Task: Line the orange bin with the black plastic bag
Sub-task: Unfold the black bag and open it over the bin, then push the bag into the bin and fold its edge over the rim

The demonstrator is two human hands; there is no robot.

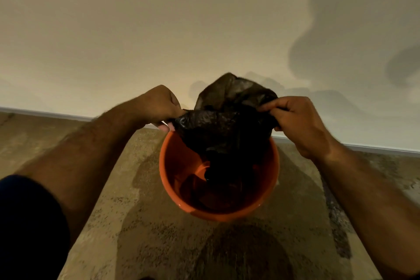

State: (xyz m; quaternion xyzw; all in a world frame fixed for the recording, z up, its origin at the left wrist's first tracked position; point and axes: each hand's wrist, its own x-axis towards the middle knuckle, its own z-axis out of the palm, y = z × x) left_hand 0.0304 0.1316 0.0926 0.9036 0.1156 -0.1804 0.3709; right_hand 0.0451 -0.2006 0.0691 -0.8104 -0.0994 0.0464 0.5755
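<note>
The orange bin (175,179) stands upright on the floor below my hands, its mouth facing up. The black plastic bag (218,127) is stretched across the bin's far rim, and its lower end hangs down inside the bin to the bottom. My left hand (159,107) pinches the bag's left edge just above the bin's far left rim. My right hand (293,120) grips the bag's right edge above the far right rim. A loose flap of the bag sticks up behind my hands.
A speckled tan floor (136,223) surrounds the bin. A plain pale wall (159,29) with a thin baseboard (45,113) rises just behind the bin. Shadows of my arms and head fall on the floor and wall.
</note>
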